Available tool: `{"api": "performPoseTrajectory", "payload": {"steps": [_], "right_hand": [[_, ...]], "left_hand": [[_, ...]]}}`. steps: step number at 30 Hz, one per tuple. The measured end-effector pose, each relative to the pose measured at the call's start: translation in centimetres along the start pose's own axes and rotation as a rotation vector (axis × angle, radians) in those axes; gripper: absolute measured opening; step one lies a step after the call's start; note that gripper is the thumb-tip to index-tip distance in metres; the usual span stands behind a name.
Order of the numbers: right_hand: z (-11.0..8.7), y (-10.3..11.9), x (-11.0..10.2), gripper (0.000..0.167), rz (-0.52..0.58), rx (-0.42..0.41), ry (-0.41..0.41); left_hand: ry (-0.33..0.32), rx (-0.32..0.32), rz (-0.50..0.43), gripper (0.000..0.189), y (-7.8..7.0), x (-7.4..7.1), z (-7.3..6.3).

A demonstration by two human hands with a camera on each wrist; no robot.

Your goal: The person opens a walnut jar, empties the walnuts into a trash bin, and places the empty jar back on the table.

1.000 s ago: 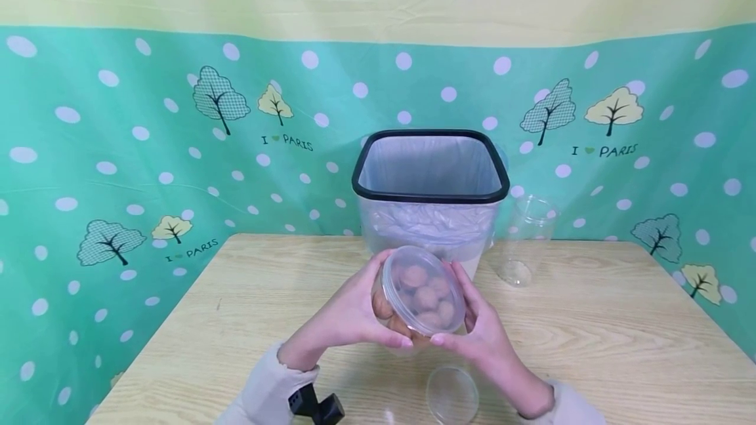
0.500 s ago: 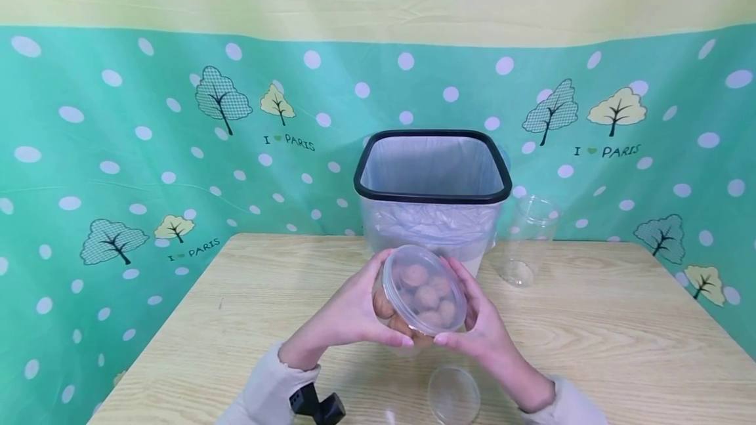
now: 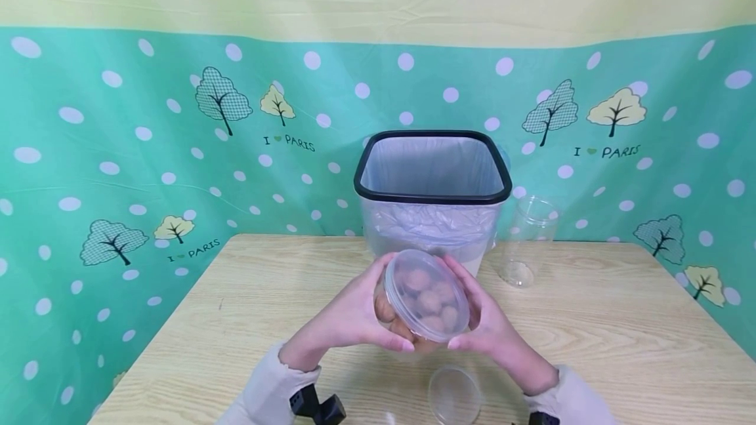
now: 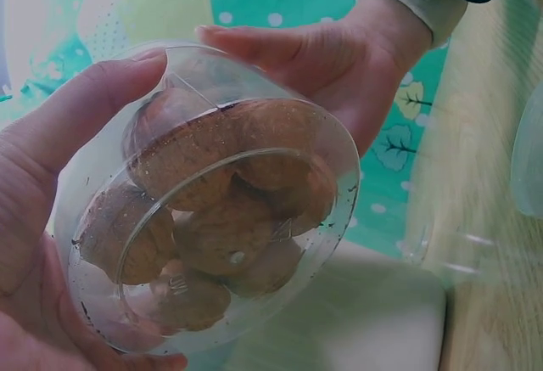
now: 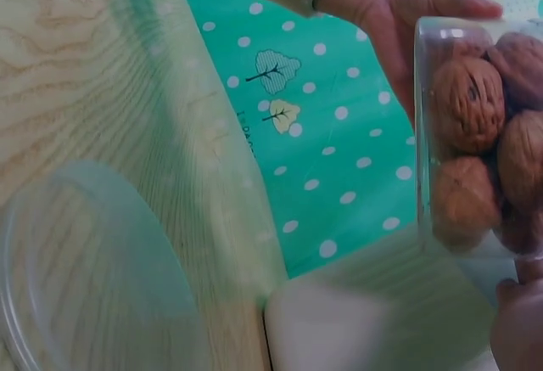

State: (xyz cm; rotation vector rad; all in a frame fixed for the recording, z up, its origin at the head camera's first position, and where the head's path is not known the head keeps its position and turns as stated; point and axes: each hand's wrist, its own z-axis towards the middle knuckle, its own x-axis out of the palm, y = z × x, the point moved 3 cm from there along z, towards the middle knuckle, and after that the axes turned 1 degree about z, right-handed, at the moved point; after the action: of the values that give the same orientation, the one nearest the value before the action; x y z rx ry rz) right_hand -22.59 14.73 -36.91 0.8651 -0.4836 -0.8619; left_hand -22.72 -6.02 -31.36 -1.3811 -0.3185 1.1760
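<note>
A clear jar of walnuts (image 3: 386,310) is held tilted above the table between both hands, its translucent lid (image 3: 426,295) facing the head camera. The left hand (image 3: 351,313) curls around the jar's left side, thumb along its lower edge. The right hand (image 3: 487,320) cups the opposite side, fingers behind and thumb near the lid's lower right rim. The jar's round base shows in the left wrist view, with several walnuts (image 4: 225,227) pressed against it. More walnuts (image 5: 471,108) show through the side wall in the right wrist view.
Below the hands, a thin clear disc (image 3: 455,395) lies on the wooden table (image 3: 590,320). Behind the jar stands a waste bin with a black rim (image 3: 434,199) and a bag liner. A tall clear container (image 3: 528,241) stands right of it, before a green curtain (image 3: 313,189).
The jar has shifted slightly right and down, both hands still around it. The right hand has moved slightly right, its thumb sliding along the lid's lower edge.
</note>
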Motion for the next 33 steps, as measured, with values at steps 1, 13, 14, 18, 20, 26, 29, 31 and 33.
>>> {"api": "performPoseTrajectory", "payload": {"steps": [1, 13, 14, 18, 20, 26, 29, 31, 33], "right_hand": [[0.0, -0.1, -0.1, 0.105, 0.001, -0.004, 0.011], [0.3, -0.6, -1.0, 0.107, -0.018, -0.057, 0.123], [0.4, -0.6, -1.1, 0.107, -0.015, -0.064, 0.136], [0.7, -0.5, -1.2, 0.107, 0.014, -0.077, 0.188], [0.8, -0.3, -1.2, 0.108, 0.024, -0.077, 0.213], [1.1, 0.2, -1.4, 0.109, 0.004, -0.093, 0.275], [1.2, 0.5, -1.5, 0.108, -0.024, -0.118, 0.277], [1.1, 0.6, -1.5, 0.107, -0.022, -0.124, 0.262], [1.0, 0.8, -1.4, 0.105, -0.028, -0.122, 0.223]], "left_hand": [[0.002, 0.002, 0.002, 0.106, 0.0, 0.0, 0.0], [0.023, -0.019, 0.054, 0.106, 0.2, 0.2, 0.0], [0.027, -0.015, 0.051, 0.106, 0.2, 0.2, 0.0], [0.052, -0.003, 0.017, 0.104, 0.3, 0.1, 0.0], [0.066, 0.001, -0.010, 0.104, 0.3, 0.2, 0.0], [0.075, -0.004, -0.044, 0.105, 0.3, 0.2, 0.0], [0.053, -0.013, -0.030, 0.105, 0.4, 0.2, 0.0], [0.035, -0.022, -0.012, 0.105, 0.4, 0.2, 0.0], [0.019, -0.033, 0.006, 0.105, 0.4, 0.2, 0.1]]}}
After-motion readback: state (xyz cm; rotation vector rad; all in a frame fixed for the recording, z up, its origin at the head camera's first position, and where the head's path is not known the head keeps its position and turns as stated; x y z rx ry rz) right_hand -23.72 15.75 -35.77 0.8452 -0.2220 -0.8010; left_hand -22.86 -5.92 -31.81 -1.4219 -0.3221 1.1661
